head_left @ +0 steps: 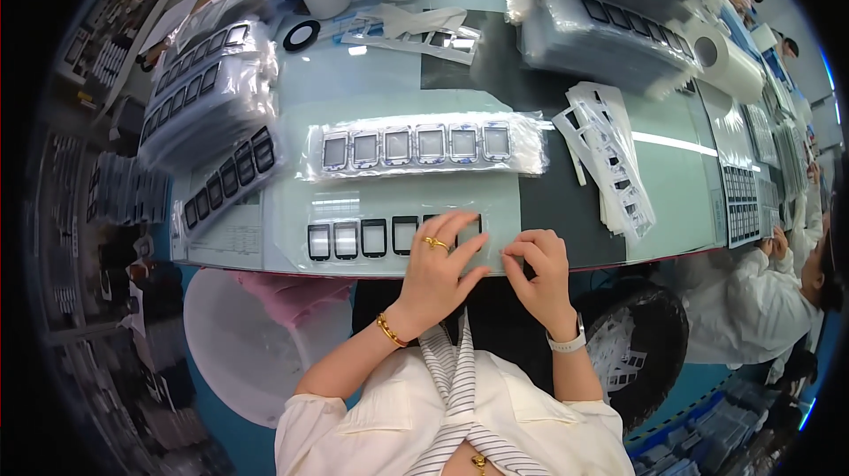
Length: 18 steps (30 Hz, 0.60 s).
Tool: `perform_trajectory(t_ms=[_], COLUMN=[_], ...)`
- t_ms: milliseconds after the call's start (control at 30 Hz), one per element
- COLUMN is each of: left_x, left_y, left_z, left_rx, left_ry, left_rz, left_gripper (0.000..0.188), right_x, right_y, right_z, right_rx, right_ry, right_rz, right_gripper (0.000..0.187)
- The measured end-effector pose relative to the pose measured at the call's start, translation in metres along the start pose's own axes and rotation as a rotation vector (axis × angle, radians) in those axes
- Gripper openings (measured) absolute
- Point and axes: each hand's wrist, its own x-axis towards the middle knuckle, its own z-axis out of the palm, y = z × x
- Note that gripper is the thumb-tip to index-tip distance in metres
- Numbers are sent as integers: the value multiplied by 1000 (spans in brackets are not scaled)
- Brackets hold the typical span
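A row of small black-rimmed frames with pale windows [373,238] lies along the near edge of the glass-topped table. My left hand [438,268] is over the right end of this row, fingers spread, partly hiding the last pieces. Its fingertips are at the rightmost frame; whether they touch it I cannot tell. Just to the right, my right hand [541,274] has thumb and forefinger pinched together above the table edge. Anything between those fingertips is too small to make out. Beyond both hands lies a clear plastic tray [334,173] with several similar framed pieces in its pockets.
Stacks of filled clear trays stand at left [212,87] and back right [601,42]. White cut-out strips [610,157] lie right of the tray. A black tape roll [302,35] is farther back. Below the edge are a white tub [212,343] and a black bin [659,334]. Another person sits at right.
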Motion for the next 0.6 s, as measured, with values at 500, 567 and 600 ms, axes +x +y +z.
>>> perform_trajectory(t_ms=[500,567,600], left_x=[11,11,12], left_y=[11,9,9], left_z=[17,18,18], left_rx=[-173,-142,-142], left_ry=[54,44,43], left_rz=[2,-7,-7], left_gripper=[17,15,15], right_x=[0,1,1], right_y=[2,2,2], right_z=[2,3,3], right_rx=[52,57,61], right_ry=[36,38,41], right_rz=[-44,-45,-48], right_gripper=[16,16,16])
